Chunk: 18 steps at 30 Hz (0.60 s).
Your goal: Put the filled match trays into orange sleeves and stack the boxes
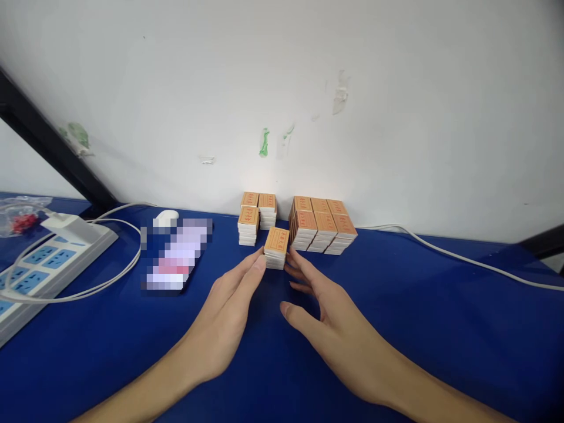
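A short stack of matchboxes [277, 248] with orange tops stands between my hands on the blue table. My left hand [235, 305] has its fingers together, with the tips against the stack's left side. On the right side, the fingertips of my right hand [324, 311] are at the stack, its fingers spread and the thumb apart. Behind to the left are more matchbox stacks [249, 226], and behind to the right a larger block of stacks [326, 226] stands close to the wall.
At the left, a power strip [57, 258] with a white charger [73, 228] and looped cable lies near a blurred phone [180, 252] and a white mouse-like object [166, 218]. A white cable [462, 256] runs along the right. The pale wall [396, 117] bounds the back.
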Each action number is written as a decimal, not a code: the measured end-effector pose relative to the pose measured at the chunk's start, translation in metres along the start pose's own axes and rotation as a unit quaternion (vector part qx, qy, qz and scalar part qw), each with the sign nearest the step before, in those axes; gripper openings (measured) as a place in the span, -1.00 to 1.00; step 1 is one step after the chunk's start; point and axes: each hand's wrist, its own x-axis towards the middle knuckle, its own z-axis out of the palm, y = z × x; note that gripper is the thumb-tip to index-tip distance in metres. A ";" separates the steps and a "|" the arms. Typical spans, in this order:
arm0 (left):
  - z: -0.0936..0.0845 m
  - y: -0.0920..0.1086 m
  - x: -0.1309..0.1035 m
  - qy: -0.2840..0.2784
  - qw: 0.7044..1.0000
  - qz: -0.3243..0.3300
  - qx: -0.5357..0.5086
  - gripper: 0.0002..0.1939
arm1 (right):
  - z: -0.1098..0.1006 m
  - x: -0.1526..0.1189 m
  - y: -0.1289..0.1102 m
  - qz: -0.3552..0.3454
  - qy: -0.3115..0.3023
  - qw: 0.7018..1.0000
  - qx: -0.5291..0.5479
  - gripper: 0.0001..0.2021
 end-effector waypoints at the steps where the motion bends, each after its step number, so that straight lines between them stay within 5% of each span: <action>1: 0.001 0.001 -0.002 0.001 1.000 -0.004 -0.005 -0.38 | 0.000 -0.001 0.000 0.000 -0.001 1.000 -0.002 -0.15; 10: 0.004 0.010 -0.022 0.108 0.986 -0.124 0.019 -0.03 | -0.002 -0.015 0.000 0.046 0.028 0.997 -0.059 -0.30; 18: -0.019 0.008 0.015 0.184 0.980 0.065 0.026 -0.27 | -0.018 -0.005 -0.035 0.048 0.129 0.990 -0.007 -0.30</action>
